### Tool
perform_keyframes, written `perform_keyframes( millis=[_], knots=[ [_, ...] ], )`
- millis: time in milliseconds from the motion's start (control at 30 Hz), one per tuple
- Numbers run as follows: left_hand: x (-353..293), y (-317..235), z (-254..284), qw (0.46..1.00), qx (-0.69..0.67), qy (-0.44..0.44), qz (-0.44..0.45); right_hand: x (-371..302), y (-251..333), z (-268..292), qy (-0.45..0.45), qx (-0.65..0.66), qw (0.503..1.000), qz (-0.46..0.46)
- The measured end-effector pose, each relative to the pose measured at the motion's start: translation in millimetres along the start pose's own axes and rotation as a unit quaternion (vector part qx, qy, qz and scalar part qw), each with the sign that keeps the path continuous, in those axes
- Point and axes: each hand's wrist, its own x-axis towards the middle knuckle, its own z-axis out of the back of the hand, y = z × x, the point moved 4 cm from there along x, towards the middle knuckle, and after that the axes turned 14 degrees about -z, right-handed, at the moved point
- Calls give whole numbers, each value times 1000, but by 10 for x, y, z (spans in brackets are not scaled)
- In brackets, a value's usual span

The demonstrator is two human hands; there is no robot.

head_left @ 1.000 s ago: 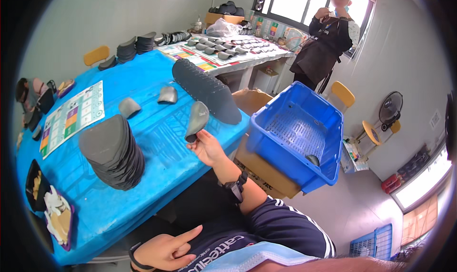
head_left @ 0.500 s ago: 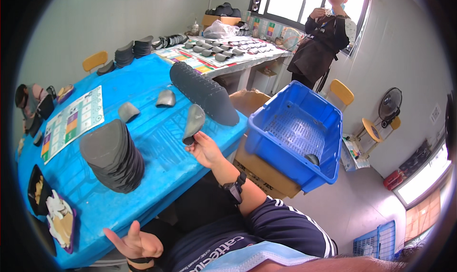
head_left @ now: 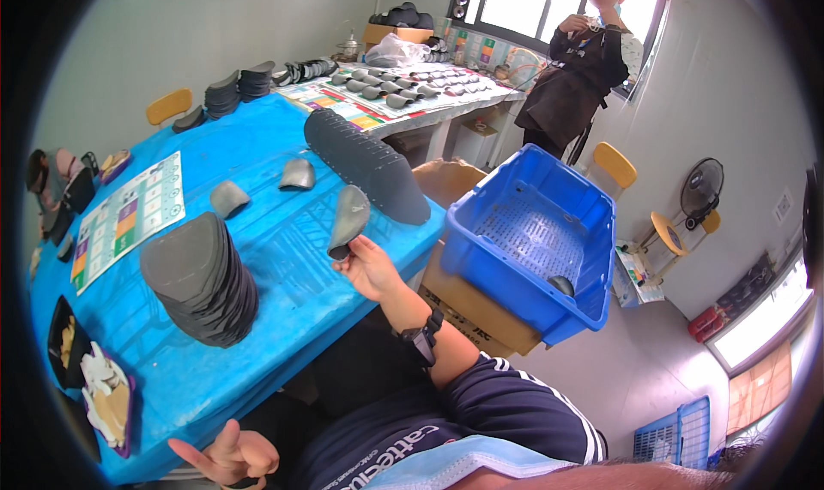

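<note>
We are holding a grey curved shoe piece (head_left: pixel 349 220) up over the front edge of the blue worktop (head_left: pixel 283 258), our right hand (head_left: pixel 371 267) pinching its lower end between the fingertips, the piece standing nearly upright. Our left hand (head_left: pixel 227 456) is hovering low by the near worktop edge, holding nothing, index finger and thumb sticking out, the other fingers curling in.

A tall stack of the same grey pieces (head_left: pixel 202 277) is sitting on the worktop to the left of the held one, well apart from it. Two single grey pieces (head_left: pixel 228 199) (head_left: pixel 298 174) are lying farther back. A long row of dark pieces (head_left: pixel 367 164) is lying just behind the held piece.

A blue perforated crate (head_left: pixel 536 241) is resting on a cardboard box (head_left: pixel 468 305) to the right of the worktop, one dark piece (head_left: pixel 561 285) lying inside near its front wall. A colourful printed sheet (head_left: pixel 124 218) is lying at the worktop's left. Another person in a dark apron (head_left: pixel 577 87) is standing by the window.
</note>
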Motion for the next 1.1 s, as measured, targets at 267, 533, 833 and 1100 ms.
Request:
perform_keyframes(
  millis=[267,533,833,1100],
  knots=[
    [-76,-10,9,1000,-2,-11,-25,-19,-4,-35,-22,-5,1000,-4],
    [21,-16,145,995,-6,-22,-95,45,-25,95,45,11,999,-2],
    [45,-19,176,996,-11,1,-85,56,-29,117,43,13,999,-5],
    [57,-34,150,996,2,-10,-91,56,-35,127,37,10,999,-3]
  ],
)
